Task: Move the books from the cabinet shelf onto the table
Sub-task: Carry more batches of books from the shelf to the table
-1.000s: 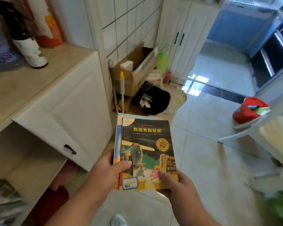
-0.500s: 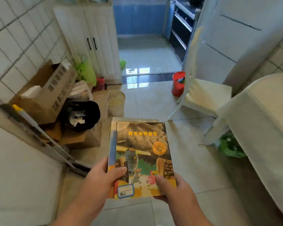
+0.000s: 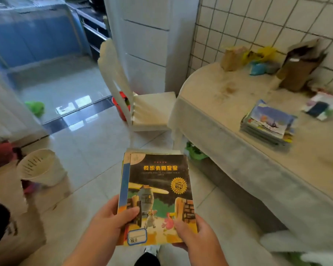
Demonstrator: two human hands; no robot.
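I carry a small stack of thin picture books (image 3: 158, 192) low in the middle of the view, over the tiled floor; the top cover is dark with yellow lettering and a gold seal. My left hand (image 3: 112, 219) grips the stack's near left edge, thumb on the cover. My right hand (image 3: 196, 233) grips its near right corner, thumb on top. To the right stands the table (image 3: 229, 120) under a pale cloth. Another stack of books (image 3: 269, 123) lies on the table, apart from my hands. The cabinet shelf is out of view.
A white chair (image 3: 148, 108) stands at the table's left end, with a red bucket (image 3: 121, 106) behind it. A pale wastebasket (image 3: 40, 167) sits on the floor at left. Boxes and bags (image 3: 298, 70) line the table's far side by the tiled wall.
The view has swung right, away from the cabinet, bringing the table and its book stack into sight. Both hands keep the same hold on the books.
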